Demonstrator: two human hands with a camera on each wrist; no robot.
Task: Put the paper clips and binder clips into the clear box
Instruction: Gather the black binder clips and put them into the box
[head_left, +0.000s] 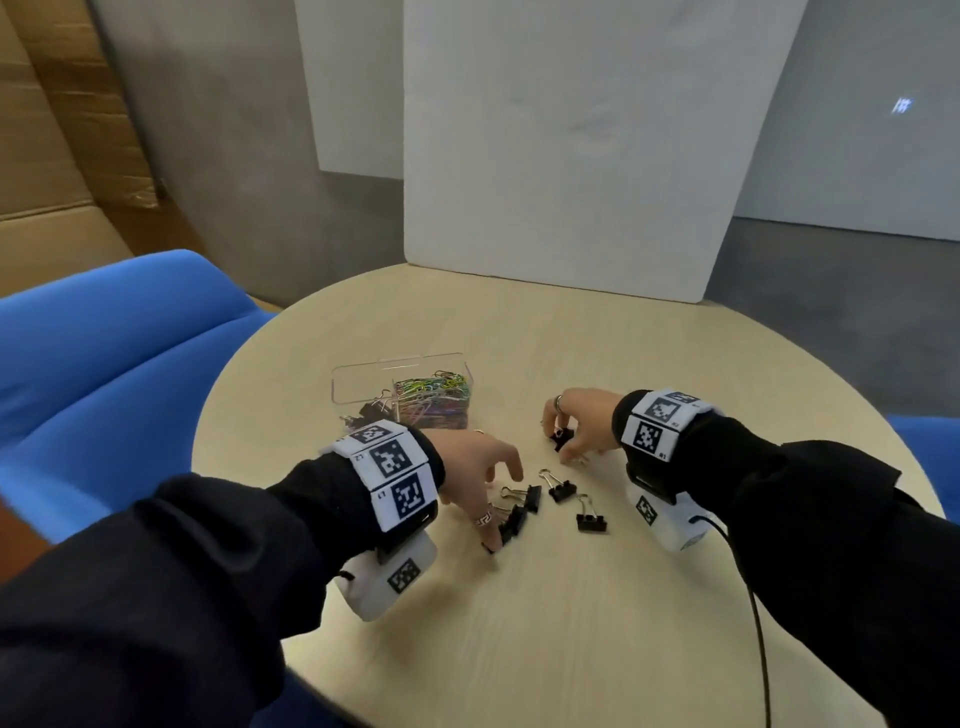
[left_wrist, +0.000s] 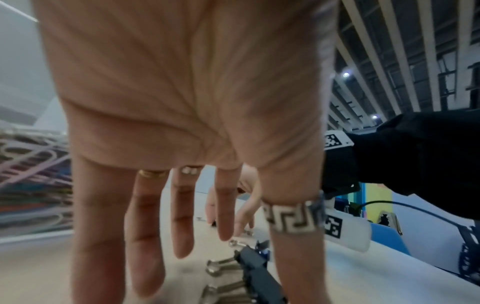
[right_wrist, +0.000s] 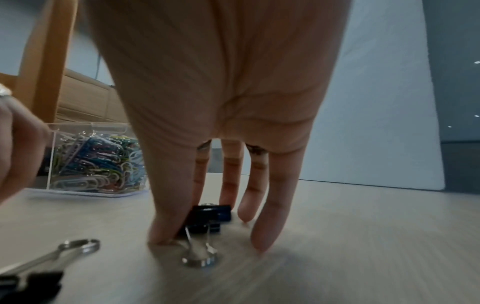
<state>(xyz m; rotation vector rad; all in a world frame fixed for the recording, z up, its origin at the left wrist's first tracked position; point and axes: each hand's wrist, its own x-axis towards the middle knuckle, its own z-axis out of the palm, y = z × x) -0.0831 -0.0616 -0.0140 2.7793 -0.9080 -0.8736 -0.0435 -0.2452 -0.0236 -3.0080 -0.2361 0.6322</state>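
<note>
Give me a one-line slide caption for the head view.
Both hands reach for black binder clips on a round table, beside a clear box holding coloured paper clips.

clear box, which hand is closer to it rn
Left. The left hand is just in front of the clear box, over binder clips. The right hand is farther off to its right, fingers on another binder clip.

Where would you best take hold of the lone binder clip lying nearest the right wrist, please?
Probably pinch the black body of that binder clip from above, thumb and finger on its two flat faces. It lies flat on the table, apart from the others, with its wire handles pointing away from the person, so the broad body gives the surer grip; the thin handles could swivel.
</note>
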